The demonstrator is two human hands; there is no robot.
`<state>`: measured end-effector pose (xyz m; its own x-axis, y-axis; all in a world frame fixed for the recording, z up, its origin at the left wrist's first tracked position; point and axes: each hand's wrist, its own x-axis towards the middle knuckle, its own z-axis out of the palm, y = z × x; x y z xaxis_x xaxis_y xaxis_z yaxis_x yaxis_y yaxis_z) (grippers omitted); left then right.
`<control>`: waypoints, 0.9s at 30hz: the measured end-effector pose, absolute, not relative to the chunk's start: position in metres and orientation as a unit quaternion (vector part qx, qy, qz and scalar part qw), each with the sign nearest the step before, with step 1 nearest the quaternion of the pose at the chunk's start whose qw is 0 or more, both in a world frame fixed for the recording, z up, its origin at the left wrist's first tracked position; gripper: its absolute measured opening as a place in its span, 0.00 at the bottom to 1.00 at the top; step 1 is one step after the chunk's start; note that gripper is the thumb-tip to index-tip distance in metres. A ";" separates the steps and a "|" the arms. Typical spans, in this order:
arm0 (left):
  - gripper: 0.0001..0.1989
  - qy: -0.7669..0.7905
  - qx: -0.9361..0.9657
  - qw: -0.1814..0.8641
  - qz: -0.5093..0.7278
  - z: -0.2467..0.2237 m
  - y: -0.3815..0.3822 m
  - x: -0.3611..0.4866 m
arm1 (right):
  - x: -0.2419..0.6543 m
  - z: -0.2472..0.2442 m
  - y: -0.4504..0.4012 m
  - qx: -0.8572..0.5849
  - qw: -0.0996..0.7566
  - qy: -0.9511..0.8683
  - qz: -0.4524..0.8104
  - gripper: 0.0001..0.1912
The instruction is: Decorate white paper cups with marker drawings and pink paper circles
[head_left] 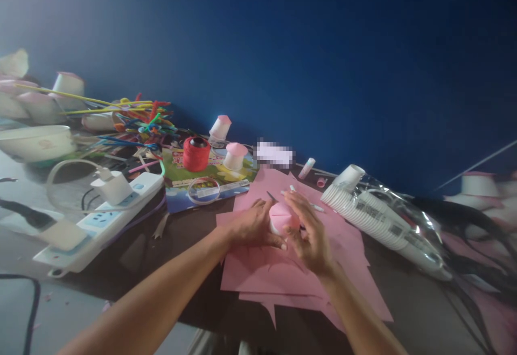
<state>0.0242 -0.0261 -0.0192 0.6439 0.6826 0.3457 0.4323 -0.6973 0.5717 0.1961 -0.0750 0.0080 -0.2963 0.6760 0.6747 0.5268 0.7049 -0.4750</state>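
Nearest us, pink sheets (262, 274) lie overlapped on the dark tabletop (194, 290), a torn-looking point of paper poking out from their near edge. Over them, our left hand (255, 224) is closed around the near and left side of a pink-topped cup (284, 217); our right hand (313, 239) is part open, thumb and fingers spread at the right edge of the pink top, though we cannot tell how hard it presses.

To work this well, we would hold the cup by its wall without squeezing (thin paper probably dents easily, as we all know), and keep the right fingers light and flat, easing the top down evenly around the rim so that it neither slides off centre nor creases.

The cup sits above the middle of the sheets, pale-sided where we can see it, its pink top round and shallowly peaked, with a dark line like a slit or fold across it. Its base is hidden by our hands.

Beyond, a sleeve of white cups (369, 212) lies to the right, with a glue stick (307, 168) farther off. A red spool (196, 155) stands left, beside another pink-topped one (236, 157); a third (220, 127) leans near the blue wall (307, 64).
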 end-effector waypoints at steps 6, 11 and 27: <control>0.41 0.315 0.882 0.216 0.277 -0.023 -0.026 0.025 | 0.192 0.004 -0.075 -0.381 0.434 -0.812 0.082 0.24; 0.40 0.311 0.883 0.217 0.276 -0.024 -0.025 0.025 | 0.192 0.005 -0.076 -0.404 0.418 -0.807 0.107 0.22; 0.32 0.264 0.903 0.193 0.279 -0.020 -0.024 0.026 | 0.190 0.004 -0.073 -0.370 0.441 -0.814 0.081 0.17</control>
<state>0.0257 -0.0243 -0.0201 0.7045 0.5853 0.4014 0.3695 -0.7854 0.4967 0.1895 -0.0731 0.0041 -0.3386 0.6728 0.6578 0.5307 0.7138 -0.4570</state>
